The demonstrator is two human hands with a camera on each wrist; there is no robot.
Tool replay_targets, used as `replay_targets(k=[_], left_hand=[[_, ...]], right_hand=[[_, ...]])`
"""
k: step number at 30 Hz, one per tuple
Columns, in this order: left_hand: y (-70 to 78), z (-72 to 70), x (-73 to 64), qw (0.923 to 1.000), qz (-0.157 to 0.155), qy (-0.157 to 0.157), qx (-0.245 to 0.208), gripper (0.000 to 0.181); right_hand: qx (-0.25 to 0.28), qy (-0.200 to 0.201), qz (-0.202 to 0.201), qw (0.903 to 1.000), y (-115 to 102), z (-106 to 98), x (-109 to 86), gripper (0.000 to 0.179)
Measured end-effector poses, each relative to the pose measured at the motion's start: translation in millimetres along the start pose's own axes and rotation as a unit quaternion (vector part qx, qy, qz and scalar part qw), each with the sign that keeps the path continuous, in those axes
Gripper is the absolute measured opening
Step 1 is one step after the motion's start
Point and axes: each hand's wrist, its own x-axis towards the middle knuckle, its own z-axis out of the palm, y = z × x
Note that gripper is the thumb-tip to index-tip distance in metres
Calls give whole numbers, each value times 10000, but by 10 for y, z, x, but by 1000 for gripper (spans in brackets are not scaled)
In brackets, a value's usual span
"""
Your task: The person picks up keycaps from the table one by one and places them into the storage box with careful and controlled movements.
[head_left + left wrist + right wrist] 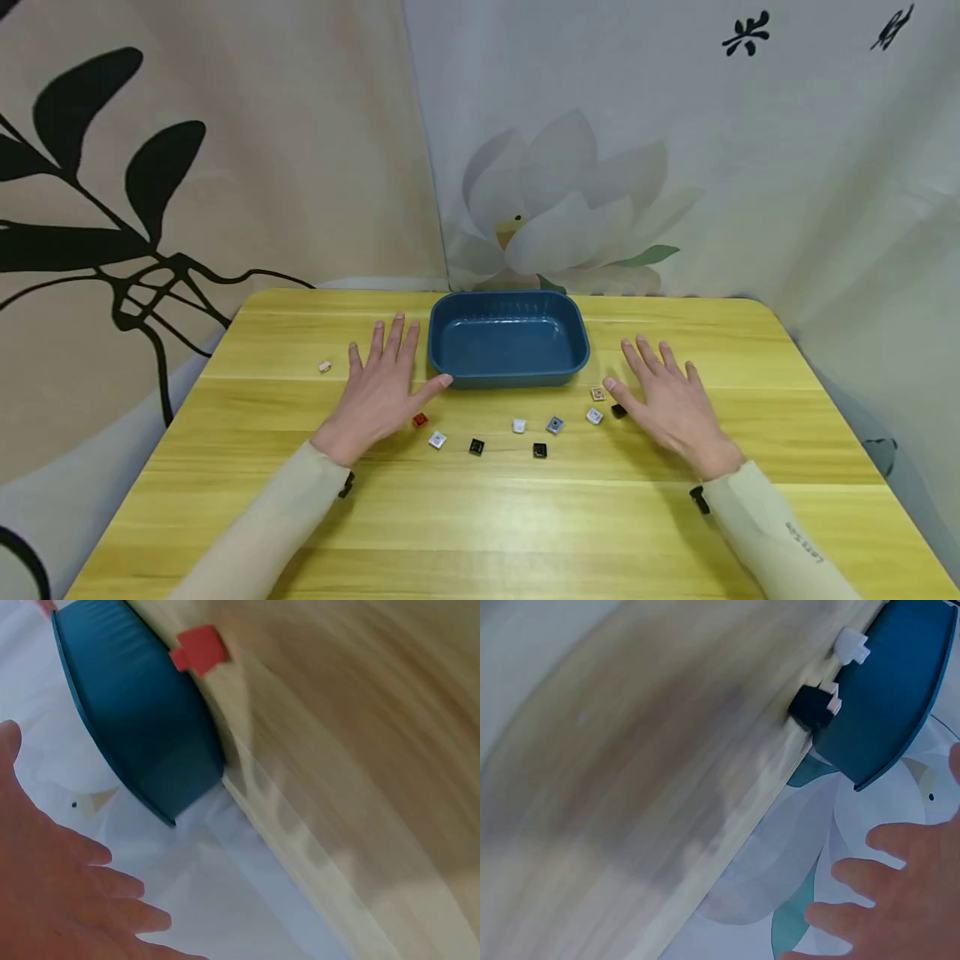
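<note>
Palm down, my left hand (381, 387) is spread above the table, its thumb tip overlapping the near left corner of a blue rectangular basin (508, 380). The red small square piece (420, 420) lies just below that thumb. My right hand (672, 406) is spread out on the other side, holding nothing. Closest to its thumb are a black square piece (618, 411), a beige one (597, 393) and a white one (595, 416). In the left wrist view the red piece (201, 649) shows a narrower stub on one side. Fingers of both hands are straight and apart.
Between the hands lie a white piece (519, 426), a grey-blue piece (555, 425), black pieces (477, 447) and another white piece (437, 440). A pale piece (324, 366) sits left of the left hand. Behind the wooden table (450, 533) hangs a printed curtain (300, 150).
</note>
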Motion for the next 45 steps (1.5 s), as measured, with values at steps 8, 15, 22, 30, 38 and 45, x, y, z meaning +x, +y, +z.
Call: replay_targets(k=[8, 15, 22, 30, 38, 45], left_hand=[[174, 152, 260, 9991, -68, -158, -399, 108], [180, 254, 351, 9986, -278, -359, -289, 109], [173, 278, 368, 9986, -353, -345, -165, 109], [181, 292, 376, 9988, -351, -317, -130, 109], [210, 276, 391, 9990, -341, -272, -102, 109], [191, 277, 391, 9989, -327, -320, -110, 110]], right_hand=[[-92, 113, -75, 9999, -64, 100, 4, 82], [-302, 385, -396, 9980, -127, 202, 18, 69], [-411, 667, -613, 9950, -191, 222, 67, 53], [-591, 916, -967, 9893, -226, 268, 144, 26], [-463, 900, -972, 9901, -215, 303, 193, 10], [-359, 902, -917, 9910, -232, 242, 170, 6]])
